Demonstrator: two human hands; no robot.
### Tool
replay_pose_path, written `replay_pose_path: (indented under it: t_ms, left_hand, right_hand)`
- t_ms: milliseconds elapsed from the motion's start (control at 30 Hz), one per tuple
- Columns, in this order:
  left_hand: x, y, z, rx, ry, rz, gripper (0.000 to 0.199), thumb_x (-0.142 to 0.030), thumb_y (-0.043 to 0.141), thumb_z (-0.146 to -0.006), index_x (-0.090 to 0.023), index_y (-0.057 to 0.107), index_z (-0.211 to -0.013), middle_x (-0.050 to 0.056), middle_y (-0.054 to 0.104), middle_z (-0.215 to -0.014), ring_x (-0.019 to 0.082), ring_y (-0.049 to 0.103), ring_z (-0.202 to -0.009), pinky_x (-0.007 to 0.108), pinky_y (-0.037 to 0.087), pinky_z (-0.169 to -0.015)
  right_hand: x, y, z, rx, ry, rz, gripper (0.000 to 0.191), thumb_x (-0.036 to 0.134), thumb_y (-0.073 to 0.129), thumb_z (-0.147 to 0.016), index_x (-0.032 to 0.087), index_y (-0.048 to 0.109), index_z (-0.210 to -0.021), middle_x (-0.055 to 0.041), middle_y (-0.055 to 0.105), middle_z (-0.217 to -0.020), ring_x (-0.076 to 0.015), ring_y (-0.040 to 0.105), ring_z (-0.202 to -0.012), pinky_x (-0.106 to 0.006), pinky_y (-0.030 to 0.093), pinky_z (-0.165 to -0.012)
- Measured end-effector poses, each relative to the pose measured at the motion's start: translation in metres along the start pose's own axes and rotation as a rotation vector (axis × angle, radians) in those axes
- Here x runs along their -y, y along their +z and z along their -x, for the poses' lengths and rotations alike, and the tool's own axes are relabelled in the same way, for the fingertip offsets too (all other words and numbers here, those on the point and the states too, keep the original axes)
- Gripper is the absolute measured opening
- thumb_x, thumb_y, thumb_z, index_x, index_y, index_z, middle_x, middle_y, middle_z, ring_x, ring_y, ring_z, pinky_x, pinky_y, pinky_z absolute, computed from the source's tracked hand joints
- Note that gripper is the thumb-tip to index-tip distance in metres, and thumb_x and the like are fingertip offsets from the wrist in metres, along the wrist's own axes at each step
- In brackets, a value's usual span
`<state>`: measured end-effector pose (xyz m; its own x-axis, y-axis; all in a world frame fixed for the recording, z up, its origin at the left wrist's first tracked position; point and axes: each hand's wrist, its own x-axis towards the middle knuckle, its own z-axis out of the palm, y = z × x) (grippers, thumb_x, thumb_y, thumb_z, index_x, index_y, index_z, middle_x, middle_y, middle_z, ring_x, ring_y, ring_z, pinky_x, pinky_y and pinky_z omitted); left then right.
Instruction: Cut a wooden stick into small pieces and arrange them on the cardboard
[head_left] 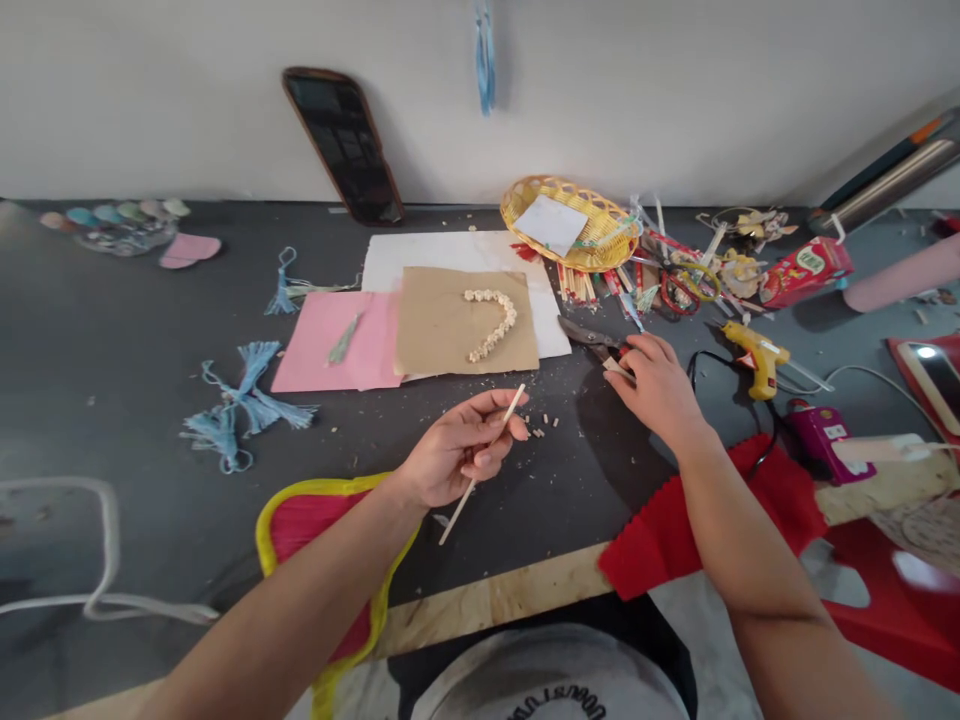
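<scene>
My left hand (461, 447) is closed around a thin pale wooden stick (459, 510), which slants from lower left to upper right over the table. Just beyond its fingertips lie several small cut pieces of stick (541, 432). To the right, my right hand (651, 385) has its fingers on the pliers-like cutters (589, 335), whose dark jaws point left; its grip on them is partly hidden. A curved row of small pale wooden clusters (491, 325) rests on the brown card (427, 320), above pink and white sheets.
A phone (345, 145) leans on the wall. The yellow basket (517, 200), scissors (679, 288) and sticks are at the back right. A yellow glue gun (761, 360) lies right of my right hand. Blue tassels (259, 395) are at left; red cloth (660, 530) is under my right forearm.
</scene>
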<state>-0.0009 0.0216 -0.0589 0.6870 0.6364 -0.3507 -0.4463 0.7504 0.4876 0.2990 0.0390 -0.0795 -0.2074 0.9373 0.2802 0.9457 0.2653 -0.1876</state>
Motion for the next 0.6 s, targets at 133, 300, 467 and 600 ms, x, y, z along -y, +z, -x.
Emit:
replay_pose_path:
  t_ms: [133, 300, 467, 600]
  left_hand:
    - [-0.001, -0.001, 0.001, 0.010, -0.008, -0.024, 0.023, -0.012, 0.066, -0.081, -0.016, 0.066, -0.104, 0.004, 0.068, -0.078, 0.001, 0.041, -0.040, 0.009, 0.023, -0.032]
    - [-0.001, 0.000, 0.001, 0.000, -0.001, -0.039, 0.019, -0.015, 0.065, -0.084, -0.015, 0.065, -0.103, 0.004, 0.067, -0.075, 0.002, 0.040, -0.040, 0.009, 0.024, -0.032]
    - [0.000, 0.001, 0.001, 0.024, -0.009, -0.040, 0.021, -0.013, 0.067, -0.082, -0.015, 0.065, -0.103, 0.005, 0.067, -0.073, 0.002, 0.040, -0.040, 0.009, 0.024, -0.032]
    - [0.000, 0.000, 0.001, 0.030, -0.005, -0.039, 0.021, -0.013, 0.065, -0.083, -0.015, 0.065, -0.104, 0.004, 0.067, -0.074, 0.002, 0.040, -0.040, 0.009, 0.025, -0.032]
  right_hand:
    - [0.006, -0.003, -0.003, -0.081, 0.085, -0.059, 0.022, 0.034, 0.055, -0.089, 0.020, 0.058, -0.072, -0.0140, 0.065, -0.112, -0.0295, 0.059, -0.106, -0.046, 0.050, -0.093]
    - [0.014, -0.015, -0.005, -0.294, 0.350, -0.521, 0.025, 0.045, 0.061, -0.086, 0.021, 0.061, -0.081, -0.0075, 0.068, -0.100, -0.0184, 0.065, -0.082, -0.033, 0.054, -0.072]
    - [0.025, -0.027, -0.005, -0.164, 0.507, -1.353, 0.032, 0.044, 0.079, -0.071, 0.023, 0.060, -0.087, -0.0028, 0.069, -0.100, -0.0189, 0.068, -0.086, -0.030, 0.058, -0.065]
    - [0.029, -0.036, -0.004, -0.026, 0.535, -1.615, 0.023, 0.036, 0.075, -0.075, 0.024, 0.056, -0.077, -0.0021, 0.068, -0.114, -0.0210, 0.068, -0.097, -0.033, 0.061, -0.068]
